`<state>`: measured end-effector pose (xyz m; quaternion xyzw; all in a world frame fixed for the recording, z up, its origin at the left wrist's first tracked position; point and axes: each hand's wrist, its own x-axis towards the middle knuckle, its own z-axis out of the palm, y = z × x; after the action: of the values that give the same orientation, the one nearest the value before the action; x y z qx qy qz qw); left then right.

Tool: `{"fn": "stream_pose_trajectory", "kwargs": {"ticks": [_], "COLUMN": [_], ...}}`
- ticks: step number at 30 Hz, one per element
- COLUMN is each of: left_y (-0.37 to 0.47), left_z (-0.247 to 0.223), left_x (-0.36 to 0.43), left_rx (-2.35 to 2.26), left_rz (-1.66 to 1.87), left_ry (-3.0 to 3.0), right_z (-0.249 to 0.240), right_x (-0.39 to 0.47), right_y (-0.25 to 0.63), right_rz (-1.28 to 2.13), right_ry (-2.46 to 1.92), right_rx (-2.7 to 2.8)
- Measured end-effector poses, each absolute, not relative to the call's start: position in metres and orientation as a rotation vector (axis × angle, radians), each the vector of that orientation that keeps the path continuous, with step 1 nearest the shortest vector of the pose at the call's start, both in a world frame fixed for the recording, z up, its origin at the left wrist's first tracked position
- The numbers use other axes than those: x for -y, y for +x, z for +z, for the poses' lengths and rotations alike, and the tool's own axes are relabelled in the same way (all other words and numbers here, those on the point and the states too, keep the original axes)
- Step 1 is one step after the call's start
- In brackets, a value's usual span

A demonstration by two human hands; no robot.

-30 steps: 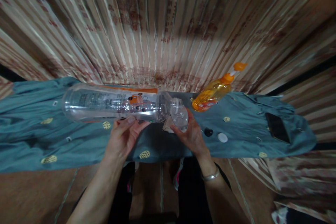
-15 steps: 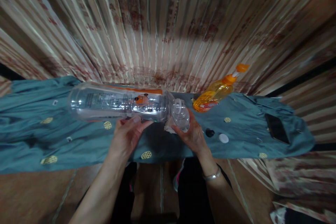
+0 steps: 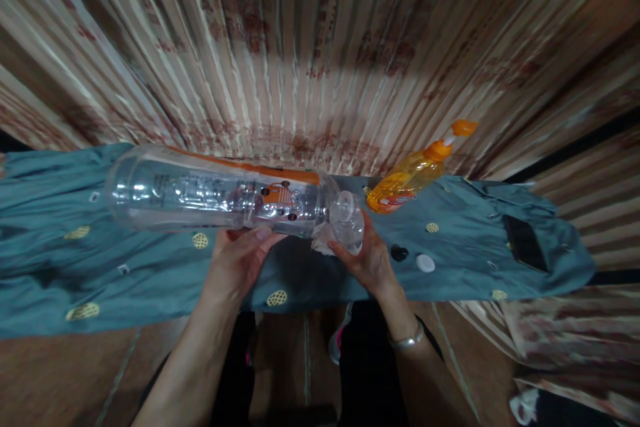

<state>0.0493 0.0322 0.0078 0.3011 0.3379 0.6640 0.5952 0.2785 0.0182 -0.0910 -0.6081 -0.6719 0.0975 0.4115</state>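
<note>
A large clear plastic bottle [image 3: 200,193] with an orange printed picture lies on its side in the air, its neck pointing right. My left hand [image 3: 243,257] grips its lower side near the middle. At the neck, my right hand [image 3: 367,257] holds a small clear plastic piece [image 3: 353,230] against the mouth of the bottle. A crumpled whitish tissue or cloth [image 3: 323,239] shows beside my right fingertips, partly behind the clear piece.
An orange pump bottle [image 3: 407,180] leans right at the table's back. A black cap [image 3: 399,253], a white cap [image 3: 425,263] and a phone [image 3: 525,243] lie on the teal cloth [image 3: 300,280]. A pleated curtain [image 3: 300,67] hangs behind.
The base of the large bottle has swung left and its printed picture has turned lower. My left hand has shifted slightly left with it. My right hand stays at the neck.
</note>
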Motion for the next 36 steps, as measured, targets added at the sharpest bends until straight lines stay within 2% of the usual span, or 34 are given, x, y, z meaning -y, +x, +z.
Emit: {"fn": "stream_pose_trajectory", "kwargs": {"ticks": [21,36], "left_y": [0.0503,0.0501], "left_z": [0.0163,0.016], "left_x": [-0.0281,-0.0291], "left_rx": [-0.813,-0.79], "left_rz": [1.545,1.559], "left_ry": [0.65,0.747], "right_z": [-0.0935,-0.0904], "right_x": [-0.0192,-0.0177], "right_y": [0.2795,0.281], "right_rz": [0.165,0.263], "right_ry": [-1.48,-1.53], "right_rx": [1.725,1.699]}}
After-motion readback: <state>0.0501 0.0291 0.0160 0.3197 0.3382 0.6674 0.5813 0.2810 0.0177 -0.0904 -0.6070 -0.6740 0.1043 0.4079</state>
